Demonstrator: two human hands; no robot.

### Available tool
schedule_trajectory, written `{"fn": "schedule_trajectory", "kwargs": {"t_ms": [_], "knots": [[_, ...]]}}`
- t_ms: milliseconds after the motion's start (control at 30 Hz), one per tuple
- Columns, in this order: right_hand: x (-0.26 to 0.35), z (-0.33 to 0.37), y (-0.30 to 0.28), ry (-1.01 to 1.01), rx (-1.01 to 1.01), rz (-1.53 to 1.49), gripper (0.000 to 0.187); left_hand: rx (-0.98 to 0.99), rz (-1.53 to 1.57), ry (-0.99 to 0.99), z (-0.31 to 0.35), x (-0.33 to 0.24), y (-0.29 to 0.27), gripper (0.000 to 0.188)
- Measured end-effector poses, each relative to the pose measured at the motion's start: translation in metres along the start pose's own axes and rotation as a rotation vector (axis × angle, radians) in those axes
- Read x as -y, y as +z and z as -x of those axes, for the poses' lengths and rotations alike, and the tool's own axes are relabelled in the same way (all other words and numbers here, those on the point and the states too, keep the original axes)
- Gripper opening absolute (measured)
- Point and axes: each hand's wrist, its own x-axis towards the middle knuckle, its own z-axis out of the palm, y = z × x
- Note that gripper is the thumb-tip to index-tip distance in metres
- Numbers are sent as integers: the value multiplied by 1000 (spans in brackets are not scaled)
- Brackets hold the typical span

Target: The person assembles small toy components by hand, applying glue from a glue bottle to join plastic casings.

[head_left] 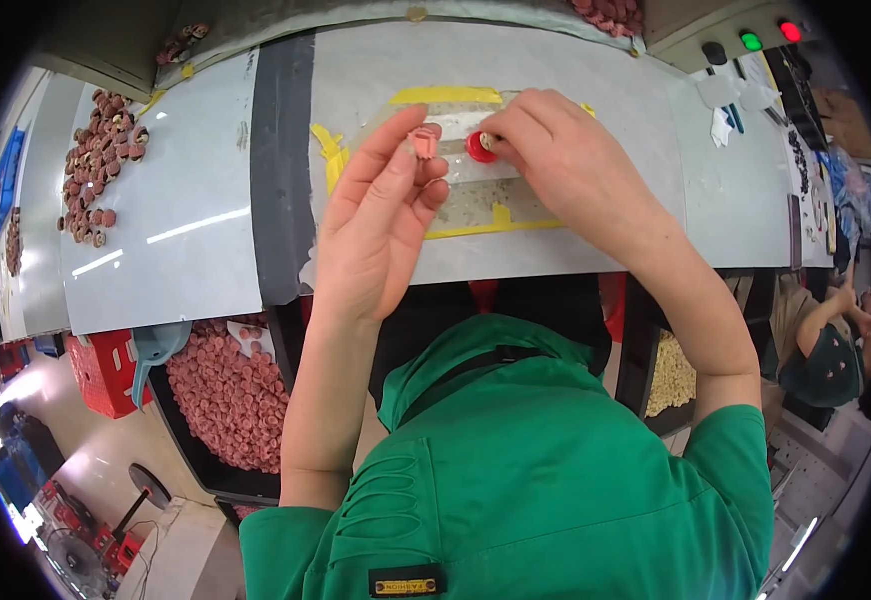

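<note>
Between the thumb and fingers of my left hand (378,205) is a small pink plastic part (424,143), held up over the worktable. My right hand (561,140) is closed in a pinch on a small cream piece (488,141). That piece is at a red round holder (476,148) on the table; whether it sits inside or only touches it, I cannot tell. My fingers cover part of the cream piece. Yellow tape (446,95) edges the worn patch under both hands.
Many pink-and-cream pieces (106,150) lie on the left of the table. Below are a black bin of pink parts (226,400), a blue scoop (161,345), a red basket (101,375) and cream pieces (672,375) in another bin. A co-worker (821,340) is at the right.
</note>
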Motion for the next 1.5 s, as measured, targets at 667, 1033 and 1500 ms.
{"fn": "schedule_trajectory", "kwargs": {"t_ms": [667, 1033, 1500], "knots": [[6, 2, 4, 21, -8, -5, 12, 40, 55, 10, 1, 3, 1, 33], [6, 3, 7, 5, -21, 42, 14, 43, 12, 11, 0, 3, 3, 34], [28, 7, -6, 432, -119, -1116, 19, 32, -67, -11, 2, 6, 5, 30]]}}
